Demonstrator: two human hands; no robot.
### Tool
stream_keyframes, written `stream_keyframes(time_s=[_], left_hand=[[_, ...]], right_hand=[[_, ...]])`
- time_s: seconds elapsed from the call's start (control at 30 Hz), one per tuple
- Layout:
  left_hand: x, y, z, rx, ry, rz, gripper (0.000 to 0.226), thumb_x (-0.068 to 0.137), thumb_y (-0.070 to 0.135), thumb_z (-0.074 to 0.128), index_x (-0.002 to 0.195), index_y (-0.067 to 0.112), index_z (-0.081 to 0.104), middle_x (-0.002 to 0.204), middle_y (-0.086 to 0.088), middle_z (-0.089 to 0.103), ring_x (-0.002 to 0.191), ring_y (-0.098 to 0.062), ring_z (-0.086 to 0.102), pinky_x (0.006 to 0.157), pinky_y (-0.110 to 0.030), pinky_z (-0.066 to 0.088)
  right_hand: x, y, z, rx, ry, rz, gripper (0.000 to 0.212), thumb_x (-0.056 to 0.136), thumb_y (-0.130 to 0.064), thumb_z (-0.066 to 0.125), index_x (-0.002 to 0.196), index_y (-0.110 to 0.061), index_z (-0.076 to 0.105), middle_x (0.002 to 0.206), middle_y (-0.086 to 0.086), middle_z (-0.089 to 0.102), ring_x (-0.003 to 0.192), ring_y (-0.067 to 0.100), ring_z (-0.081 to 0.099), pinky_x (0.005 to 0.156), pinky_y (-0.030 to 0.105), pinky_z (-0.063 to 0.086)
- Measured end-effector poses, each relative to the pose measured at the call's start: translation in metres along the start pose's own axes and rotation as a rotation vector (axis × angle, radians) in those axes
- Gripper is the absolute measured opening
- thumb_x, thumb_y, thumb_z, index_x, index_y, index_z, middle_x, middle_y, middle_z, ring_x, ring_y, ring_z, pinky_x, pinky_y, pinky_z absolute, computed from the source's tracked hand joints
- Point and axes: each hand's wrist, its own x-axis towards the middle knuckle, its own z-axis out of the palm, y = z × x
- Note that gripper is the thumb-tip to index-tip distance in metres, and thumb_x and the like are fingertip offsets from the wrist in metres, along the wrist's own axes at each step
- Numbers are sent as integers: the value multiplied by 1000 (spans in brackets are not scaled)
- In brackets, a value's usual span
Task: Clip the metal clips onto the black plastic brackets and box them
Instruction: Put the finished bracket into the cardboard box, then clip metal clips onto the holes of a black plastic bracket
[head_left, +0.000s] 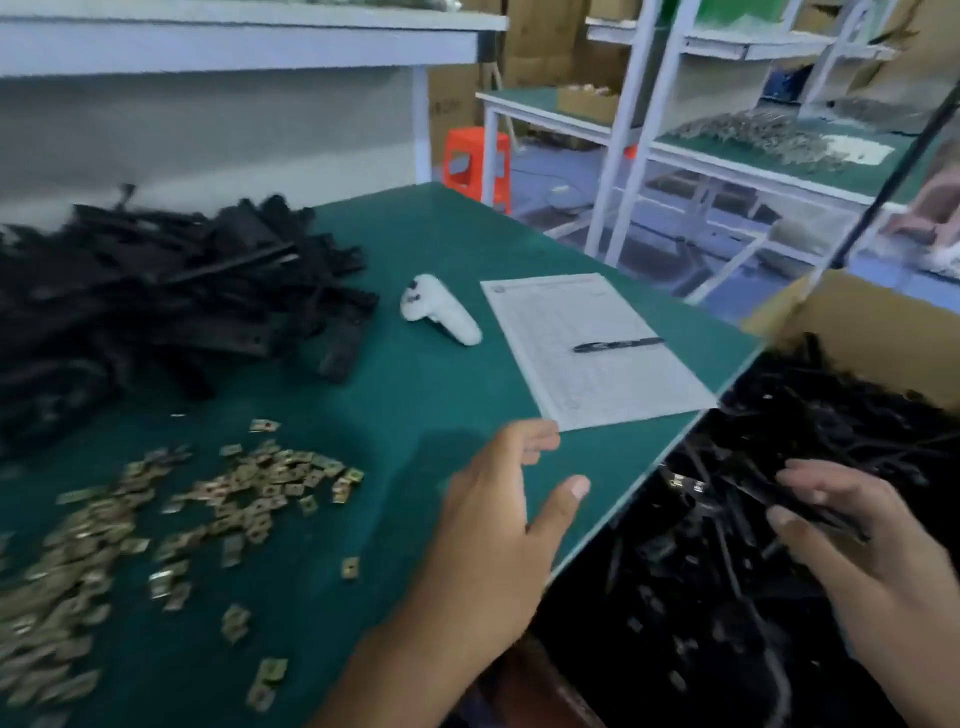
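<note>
A heap of black plastic brackets (156, 301) lies at the back left of the green table (415, 395). Brass-coloured metal clips (171, 514) are scattered in front of it. To the right of the table stands a cardboard box (878, 332) filled with black brackets (753, 545). My left hand (498, 535) hovers over the table's right edge, fingers spread and empty. Over the box, my right hand (872, 551) holds a black bracket (800, 501) between thumb and fingers.
A white controller (441, 309) and a printed sheet (592, 348) with a black pen (618, 344) lie on the far right part of the table. Beyond stand an orange stool (475, 158), white-framed workbenches (727, 150) and cardboard boxes.
</note>
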Motion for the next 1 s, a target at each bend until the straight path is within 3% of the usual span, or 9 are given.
stream_keyframes(time_s=[0.1,0.2,0.27,0.33,0.4,0.57,0.7,0.83,1.0], left_hand=[[-9,-19,-61,152,150,10,15,94,45,59,106,37,60,108,25,65,107,9,57,95,-21,44],[-29,-48,-132,247,297,-81,19,94,52,54,95,35,62,99,24,67,97,7,61,83,-14,48],[-45,-72,-178,301,420,-159,23,98,54,52,92,34,61,95,24,68,92,6,62,77,-18,51],[-64,-96,-219,387,549,-250,31,100,58,45,89,32,59,92,18,69,87,0,64,73,-30,54],[-82,-121,-246,445,666,-312,40,98,59,38,87,28,60,86,10,69,80,-8,64,69,-40,52],[-102,-164,-276,273,986,-423,48,100,54,30,78,33,67,78,18,67,79,1,62,67,-24,42],[-99,-171,-276,87,1063,-400,49,106,46,34,70,37,65,87,14,70,82,-4,63,76,-33,46],[-99,-173,-277,-40,1099,-346,47,104,46,36,69,24,60,86,4,72,81,-9,65,78,-32,45],[-96,-174,-277,-23,1094,-368,50,107,42,37,64,36,61,81,5,70,79,-13,64,77,-37,48]], right_hand=[[17,39,81,-184,-404,86,43,93,-16,73,133,-22,56,147,7,50,137,21,48,115,32,38],[40,12,190,-197,-835,-70,41,95,-32,65,134,-24,56,151,-3,45,141,19,43,116,36,36],[44,-58,230,-79,-726,-158,25,86,-27,79,108,-34,71,130,-6,64,125,19,58,102,40,47],[38,-137,249,71,-596,-293,8,84,-43,80,84,-42,72,111,-19,69,106,4,64,87,24,49],[41,-195,264,140,-667,-369,23,88,-60,67,80,-39,67,106,-23,66,97,-5,62,76,14,42],[57,-273,366,135,-919,-364,19,99,-49,56,98,-31,63,100,-9,62,84,2,56,72,18,41],[70,-296,428,-210,-882,-310,57,96,-58,58,136,-18,47,120,3,61,103,25,65,79,37,53],[76,-295,449,-378,-711,-422,39,99,-39,60,131,-17,58,109,6,70,96,31,69,75,39,58],[97,-286,428,-47,-604,-282,23,98,-35,53,108,-32,73,79,-7,71,63,15,62,56,29,49]])
